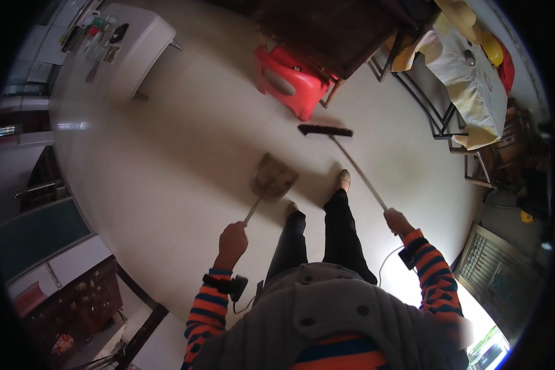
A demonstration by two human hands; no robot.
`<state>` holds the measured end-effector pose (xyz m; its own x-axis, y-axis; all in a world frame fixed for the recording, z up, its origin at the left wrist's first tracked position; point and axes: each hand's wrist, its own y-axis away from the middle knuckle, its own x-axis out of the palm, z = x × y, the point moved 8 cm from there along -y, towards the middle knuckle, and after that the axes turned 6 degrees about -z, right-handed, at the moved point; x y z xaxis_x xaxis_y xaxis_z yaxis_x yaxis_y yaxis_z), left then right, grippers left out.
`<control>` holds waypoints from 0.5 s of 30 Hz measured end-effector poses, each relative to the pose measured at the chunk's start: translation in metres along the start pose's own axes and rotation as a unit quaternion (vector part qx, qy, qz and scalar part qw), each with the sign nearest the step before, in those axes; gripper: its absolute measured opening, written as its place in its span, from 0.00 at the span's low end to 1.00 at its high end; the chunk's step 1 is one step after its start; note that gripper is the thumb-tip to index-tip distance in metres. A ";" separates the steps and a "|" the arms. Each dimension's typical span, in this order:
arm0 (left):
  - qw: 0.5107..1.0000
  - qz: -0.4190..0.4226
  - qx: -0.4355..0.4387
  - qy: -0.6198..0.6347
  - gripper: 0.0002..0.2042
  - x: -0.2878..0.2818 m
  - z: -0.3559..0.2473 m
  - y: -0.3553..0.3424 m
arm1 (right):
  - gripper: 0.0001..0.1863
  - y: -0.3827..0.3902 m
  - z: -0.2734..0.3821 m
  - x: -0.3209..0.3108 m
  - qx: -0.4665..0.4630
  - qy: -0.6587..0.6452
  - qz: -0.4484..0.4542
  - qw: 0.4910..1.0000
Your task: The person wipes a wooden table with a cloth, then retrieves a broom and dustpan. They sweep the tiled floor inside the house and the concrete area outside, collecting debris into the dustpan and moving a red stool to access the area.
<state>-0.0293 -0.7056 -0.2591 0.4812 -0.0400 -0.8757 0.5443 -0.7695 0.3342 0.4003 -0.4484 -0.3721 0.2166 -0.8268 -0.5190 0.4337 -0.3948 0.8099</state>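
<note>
Ahead of our right grip [399, 221], clamped on the broom [342, 148]: handle running forward-left; left grip [232, 242] clamps dustpan [272, 177].

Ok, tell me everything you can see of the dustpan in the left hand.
The dustpan is a long-handled one with a flat, fan-shaped scoop that looks brownish-grey and dull, perhaps worn metal or plastic; the material is hard to tell. A thin pale handle runs from the scoop down to the left hand, which is closed around its end. The scoop sits low at the pale floor, tilted, just ahead of the person's left shoe. The broom head lies apart from it, to its right.
</note>
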 end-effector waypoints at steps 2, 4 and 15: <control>0.999 0.024 0.011 -0.022 0.07 0.004 -0.004 -0.009 | 0.17 -0.018 -0.013 -0.007 0.103 -0.059 -0.036 0.992; 0.998 0.038 0.015 -0.041 0.07 0.006 -0.007 -0.021 | 0.14 -0.044 -0.007 -0.011 0.088 -0.034 -0.122 0.988; 0.999 0.034 0.018 -0.014 0.04 0.008 -0.023 -0.051 | 0.13 -0.021 0.127 0.139 -0.159 0.121 0.096 0.975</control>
<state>-0.0367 -0.6522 -0.2751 0.4967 -0.1096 -0.8610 0.4863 -0.7865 0.3807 0.3104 -0.6056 -0.4271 0.5039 -0.7395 -0.4464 0.6061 -0.0656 0.7927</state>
